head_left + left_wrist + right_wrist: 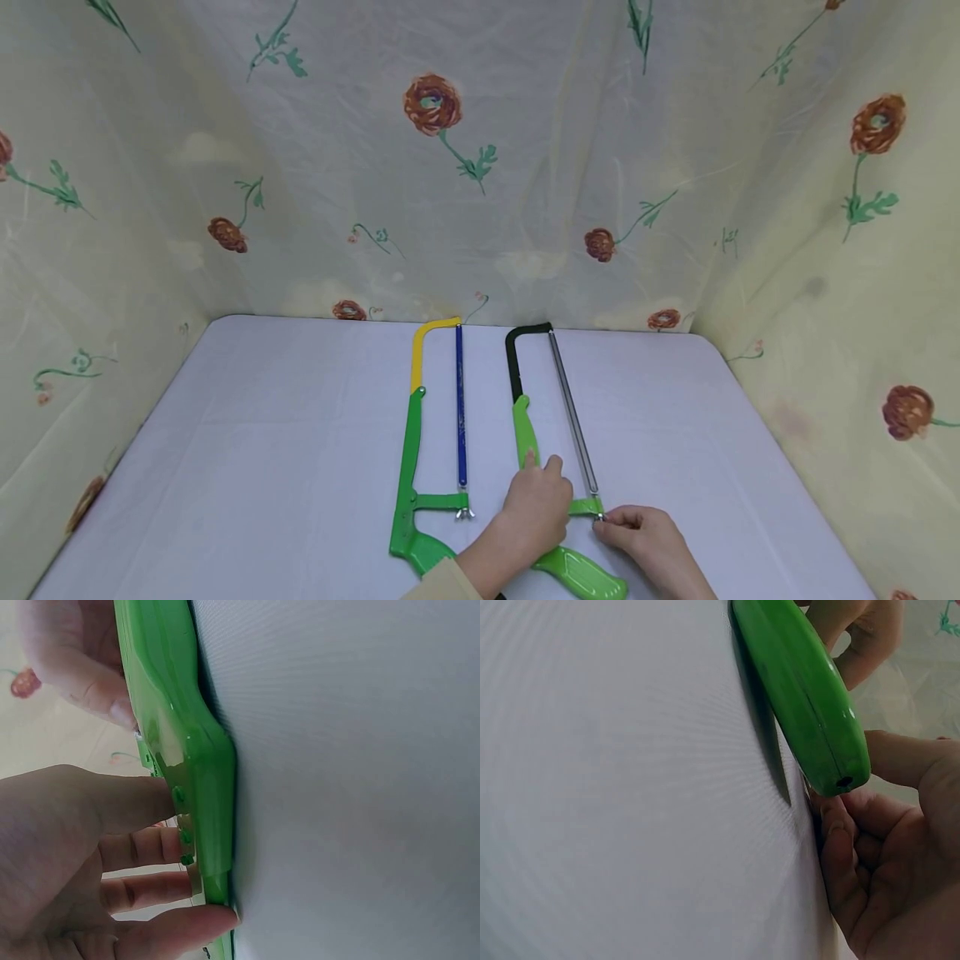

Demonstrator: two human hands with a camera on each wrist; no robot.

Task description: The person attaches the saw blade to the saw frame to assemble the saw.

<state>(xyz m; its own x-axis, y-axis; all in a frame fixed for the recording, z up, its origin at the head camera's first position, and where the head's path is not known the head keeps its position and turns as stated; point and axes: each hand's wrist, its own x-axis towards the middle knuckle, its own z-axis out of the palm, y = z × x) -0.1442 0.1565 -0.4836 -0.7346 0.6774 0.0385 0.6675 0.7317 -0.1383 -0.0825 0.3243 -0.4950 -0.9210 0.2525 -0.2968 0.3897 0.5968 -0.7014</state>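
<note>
Two hacksaws lie side by side on a white table (285, 433). The right hacksaw (522, 425) has a dark and light green frame and a silver blade (572, 412). My left hand (537, 504) rests on its frame just above the handle (581, 573), fingers straight and pressing down. In the left wrist view those fingers (142, 847) lie against the green frame (196, 757). My right hand (643, 535) pinches the small wing nut (601, 517) at the blade's near end. In the right wrist view the handle tip (810, 705) lies beside my curled right fingers (855, 847).
The left hacksaw (411, 450), yellow and green with a blue blade (461, 408), lies untouched beside my left hand. Flowered cloth walls (480, 167) close in the table at the back and both sides.
</note>
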